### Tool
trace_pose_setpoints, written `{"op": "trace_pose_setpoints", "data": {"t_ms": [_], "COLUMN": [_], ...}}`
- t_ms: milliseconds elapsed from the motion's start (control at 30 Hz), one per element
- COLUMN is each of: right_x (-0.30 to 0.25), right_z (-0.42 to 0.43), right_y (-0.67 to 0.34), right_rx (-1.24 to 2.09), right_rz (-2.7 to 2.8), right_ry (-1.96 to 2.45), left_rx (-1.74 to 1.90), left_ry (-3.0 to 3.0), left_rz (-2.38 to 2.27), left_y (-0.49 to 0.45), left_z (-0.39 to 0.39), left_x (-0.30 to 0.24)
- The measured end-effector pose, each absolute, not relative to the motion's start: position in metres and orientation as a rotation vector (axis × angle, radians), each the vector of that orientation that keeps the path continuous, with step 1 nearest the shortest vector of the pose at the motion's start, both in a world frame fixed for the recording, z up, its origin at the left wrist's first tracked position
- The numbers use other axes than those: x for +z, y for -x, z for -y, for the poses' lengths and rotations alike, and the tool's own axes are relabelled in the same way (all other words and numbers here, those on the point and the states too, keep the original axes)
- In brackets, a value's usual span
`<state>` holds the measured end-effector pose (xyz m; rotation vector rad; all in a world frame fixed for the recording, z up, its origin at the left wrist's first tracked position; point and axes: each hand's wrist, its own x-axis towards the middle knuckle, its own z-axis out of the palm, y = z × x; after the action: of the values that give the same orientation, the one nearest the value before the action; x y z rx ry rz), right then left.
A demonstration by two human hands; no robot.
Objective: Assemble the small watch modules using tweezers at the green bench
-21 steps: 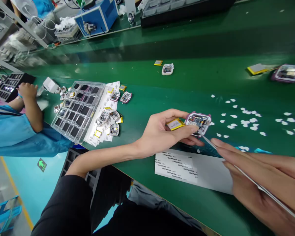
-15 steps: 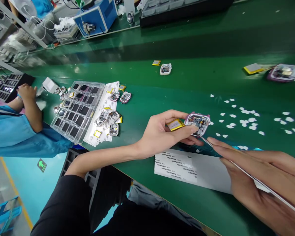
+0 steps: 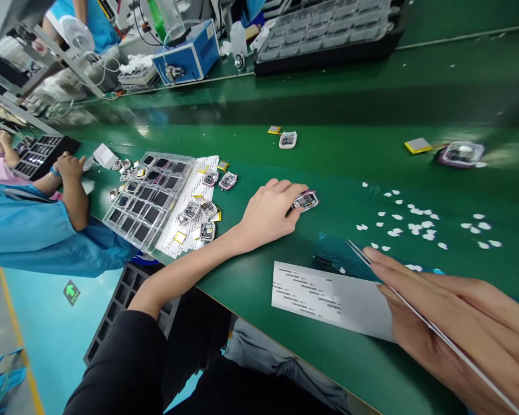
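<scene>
My left hand [image 3: 269,211] lies palm down on the green belt [image 3: 337,167], its fingers on a small pink-edged open device [image 3: 305,200] that rests on the belt. My right hand [image 3: 454,325] at the lower right is closed around thin metal tweezers [image 3: 419,314], whose tip points up-left above a white label sheet [image 3: 324,298]. The tweezers' tip is apart from the device.
A clear tray of black screens [image 3: 146,198] and several loose devices [image 3: 201,216] lie to the left. White paper scraps [image 3: 415,222] dot the belt at right. Two more devices [image 3: 288,139], [image 3: 461,154] lie farther off. A co-worker's arm [image 3: 71,190] rests at far left.
My left hand has moved left and down, setting the device on the belt with the palm turned down. The tweezers have drawn away from the device. The view has tilted up.
</scene>
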<state>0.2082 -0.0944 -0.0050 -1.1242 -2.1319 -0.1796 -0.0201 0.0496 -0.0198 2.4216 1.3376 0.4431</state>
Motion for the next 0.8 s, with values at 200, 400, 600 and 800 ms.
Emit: {"op": "trace_pose_setpoints", "data": {"t_ms": [200, 400, 600, 800], "right_x": [0.002, -0.009, -0.006, -0.004], "right_z": [0.093, 0.083, 0.078, 0.076], "right_y": [-0.202, -0.201, -0.200, -0.197], "right_rx": [-0.270, -0.426, -0.508, -0.545], "right_rz": [2.141, 2.055, 2.039, 2.067], "right_ry": [1.138, 0.969, 0.868, 0.854], "left_rx": [0.138, 0.137, 0.188, 0.122], "left_ry": [-2.817, -2.670, -2.529, -2.480], "left_rz": [-1.320, -1.807, -1.995, -1.784], "left_y": [0.017, 0.028, 0.025, 0.013], "left_z": [-0.045, -0.093, -0.132, -0.168], "left_x": [-0.020, -0.021, -0.013, -0.013]}}
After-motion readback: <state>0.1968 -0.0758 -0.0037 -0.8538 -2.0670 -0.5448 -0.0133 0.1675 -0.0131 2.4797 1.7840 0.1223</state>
